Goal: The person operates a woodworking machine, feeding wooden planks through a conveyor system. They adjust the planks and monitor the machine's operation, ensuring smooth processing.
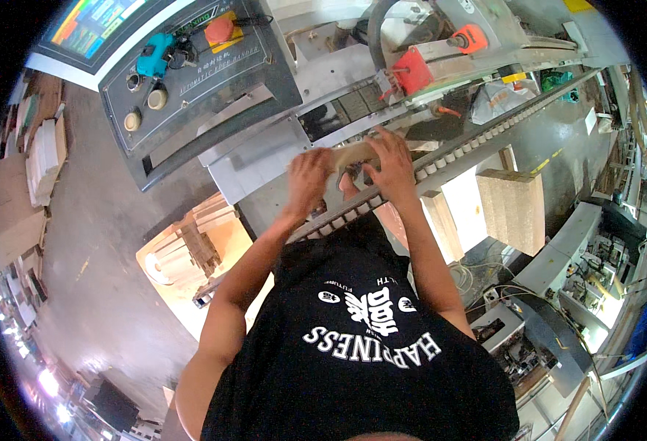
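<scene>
A short tan wooden strip spans the gap between my two hands, at the infeed side of an edge-banding machine. My left hand is closed round its left end, fingers curled over the top. At the other end my right hand grips it, thumb below and fingers above. Both hands are over the machine's metal bed, just beyond the roller rail. Part of the strip is hidden behind my fingers.
A control panel with knobs, a teal device and a red button stands at upper left. Red machine housing lies ahead. Stacked wooden strips rest on a board at left; board stacks stand right.
</scene>
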Demonstrator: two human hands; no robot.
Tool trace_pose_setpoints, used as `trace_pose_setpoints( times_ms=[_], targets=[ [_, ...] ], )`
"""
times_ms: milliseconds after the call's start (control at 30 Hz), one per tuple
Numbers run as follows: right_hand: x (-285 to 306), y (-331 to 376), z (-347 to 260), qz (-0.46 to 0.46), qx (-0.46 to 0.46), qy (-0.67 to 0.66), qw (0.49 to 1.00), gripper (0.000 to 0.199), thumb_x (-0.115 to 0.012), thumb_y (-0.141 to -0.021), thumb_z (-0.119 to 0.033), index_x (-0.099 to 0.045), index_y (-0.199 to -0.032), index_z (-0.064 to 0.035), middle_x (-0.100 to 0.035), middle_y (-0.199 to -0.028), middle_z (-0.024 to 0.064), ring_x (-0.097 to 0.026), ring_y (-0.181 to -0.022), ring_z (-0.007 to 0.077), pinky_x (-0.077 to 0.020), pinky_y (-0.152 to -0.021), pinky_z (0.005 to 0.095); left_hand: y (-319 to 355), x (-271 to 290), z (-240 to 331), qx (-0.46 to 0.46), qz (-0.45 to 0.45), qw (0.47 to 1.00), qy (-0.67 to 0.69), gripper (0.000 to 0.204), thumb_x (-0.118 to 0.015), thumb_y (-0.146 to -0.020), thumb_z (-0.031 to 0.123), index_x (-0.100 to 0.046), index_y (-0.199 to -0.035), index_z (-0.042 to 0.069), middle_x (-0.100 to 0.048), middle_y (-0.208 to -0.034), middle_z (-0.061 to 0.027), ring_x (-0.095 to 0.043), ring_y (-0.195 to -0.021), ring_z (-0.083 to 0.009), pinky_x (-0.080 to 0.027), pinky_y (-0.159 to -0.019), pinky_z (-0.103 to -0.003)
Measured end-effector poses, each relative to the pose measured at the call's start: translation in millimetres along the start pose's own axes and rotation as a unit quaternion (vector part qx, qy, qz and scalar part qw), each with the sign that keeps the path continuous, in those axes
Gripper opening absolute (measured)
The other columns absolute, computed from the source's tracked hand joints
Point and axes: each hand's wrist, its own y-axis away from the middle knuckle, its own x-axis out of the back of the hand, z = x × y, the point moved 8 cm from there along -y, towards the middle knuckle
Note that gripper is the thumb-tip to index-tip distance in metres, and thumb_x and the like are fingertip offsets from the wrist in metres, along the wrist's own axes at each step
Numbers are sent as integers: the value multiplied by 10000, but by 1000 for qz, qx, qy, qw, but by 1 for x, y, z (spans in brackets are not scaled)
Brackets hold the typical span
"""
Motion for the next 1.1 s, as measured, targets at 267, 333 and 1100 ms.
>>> trace_pose_setpoints(
  times_ms=[267,333,1100],
  targets=[
    [-137,-11,6,-81,-250,-623,737,749,-923,-862,-285,-545,-1468,-58,-591,-1451,107,-536,-1400,248,-518,-1093,367,-7,50,-81,30,95,989,-113,575,-817,-908,284,-620,-1434,165,-631,-1335,-80,-560,-1249,-317,-376,-1094,-521],
    [-157,-25,-3,-91,-264,-673,685,781,-926,-864,-293,-525,-1483,-37,-578,-1472,120,-530,-1413,249,-510,-1107,353,-16,50,-86,51,121,984,-120,541,-817,-913,315,-644,-1409,187,-631,-1336,-74,-556,-1261,-313,-358,-1102,-518],
    [-158,-74,-42,-13,-246,-755,608,732,-928,-846,-389,-618,-1484,-209,252,-1780,157,-47,-1675,287,-238,-1289,424,6,69,-148,104,-35,976,-187,349,-703,-979,201,-756,-1320,253,-780,-1275,23,-715,-1118,-228,-421,-1058,-455]
  ],
)
